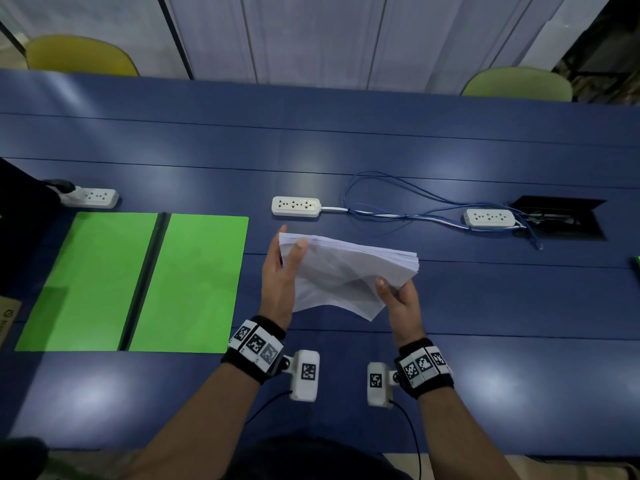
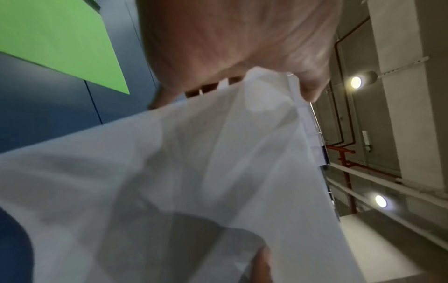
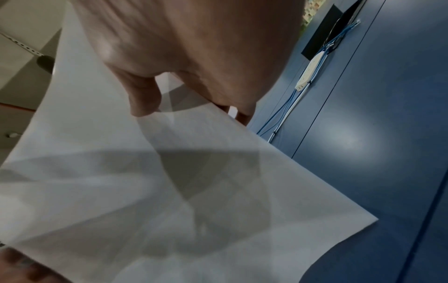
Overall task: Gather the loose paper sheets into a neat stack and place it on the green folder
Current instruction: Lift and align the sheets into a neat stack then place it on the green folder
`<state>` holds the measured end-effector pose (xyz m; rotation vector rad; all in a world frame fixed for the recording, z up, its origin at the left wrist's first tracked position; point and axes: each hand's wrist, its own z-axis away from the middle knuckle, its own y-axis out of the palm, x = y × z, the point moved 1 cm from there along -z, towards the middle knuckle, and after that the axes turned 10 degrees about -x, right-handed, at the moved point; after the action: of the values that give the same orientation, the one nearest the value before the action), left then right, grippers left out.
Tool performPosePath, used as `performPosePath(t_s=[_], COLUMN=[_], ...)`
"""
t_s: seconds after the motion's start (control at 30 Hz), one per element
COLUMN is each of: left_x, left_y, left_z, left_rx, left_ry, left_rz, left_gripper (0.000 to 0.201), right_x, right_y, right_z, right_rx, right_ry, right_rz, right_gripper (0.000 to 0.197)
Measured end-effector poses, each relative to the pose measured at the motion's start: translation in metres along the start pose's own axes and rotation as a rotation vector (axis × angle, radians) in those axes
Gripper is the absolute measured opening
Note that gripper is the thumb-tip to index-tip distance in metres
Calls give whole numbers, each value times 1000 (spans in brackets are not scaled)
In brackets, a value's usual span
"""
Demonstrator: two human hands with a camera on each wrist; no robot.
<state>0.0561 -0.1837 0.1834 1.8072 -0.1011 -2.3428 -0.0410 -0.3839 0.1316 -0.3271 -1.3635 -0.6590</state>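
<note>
A sheaf of white paper sheets [image 1: 341, 271] [image 2: 194, 172] [image 3: 145, 181] is held up above the blue table, tilted, its edges not fully squared. My left hand [image 1: 282, 268] grips its left edge, thumb on the near face and fingers behind. My right hand [image 1: 394, 292] grips its right lower edge, thumb [image 3: 145, 99] on top and fingers under the sheets. The green folder [image 1: 138, 282] [image 2: 60, 42] lies open and flat on the table to the left of the sheets, with a dark spine down its middle.
Three white power strips [image 1: 296, 206] [image 1: 93, 197] [image 1: 490, 217] lie along the table behind the folder and sheets. Blue cables [image 1: 398, 202] loop toward a black cable hatch [image 1: 561, 216] at the right. Chairs [image 1: 79, 57] stand at the far edge.
</note>
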Motion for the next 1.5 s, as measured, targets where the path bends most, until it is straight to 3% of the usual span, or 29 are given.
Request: performPosePath(t_s=[0.1,0.17,0.37,0.6,0.87,0.97,1.03,1.13,1.27,1.5], left_x=[-8,-10,-15,-18,-10,-6,-1,18,39,60], left_y=[13,17,19,18,14,10,4,-6,-7,-14], left_z=[-1,-1,-2,2,-5,-15,-22,-34,-33,-36], left_rx=[-92,-138,-137,-167,-130,-107,-178,-249,-72,27], left_ry=[-15,-28,33,61,31,-40,-136,-246,-391,-369], left_rz=[61,57,-7,-150,-94,56,143,68,-47,-98], left_gripper=[41,32,32,50,51,54,49,40,34,41], right_x=[1,1,3,2,0,2,4,3,3,4], right_y=[1,1,1,2,1,1,1,2,2,2], right_z=[2,3,4,2,2,2,3,2,1,0], right_rx=[-2,1,-3,-8,-14,-8,-7,-8,-4,-29], right_ry=[7,4,-3,-5,-1,0,0,-2,-8,10], right_rz=[4,7,-4,-7,-11,-20,-25,-20,-23,-43], right_gripper=[36,38,38,37,36,37,35,32,34,32])
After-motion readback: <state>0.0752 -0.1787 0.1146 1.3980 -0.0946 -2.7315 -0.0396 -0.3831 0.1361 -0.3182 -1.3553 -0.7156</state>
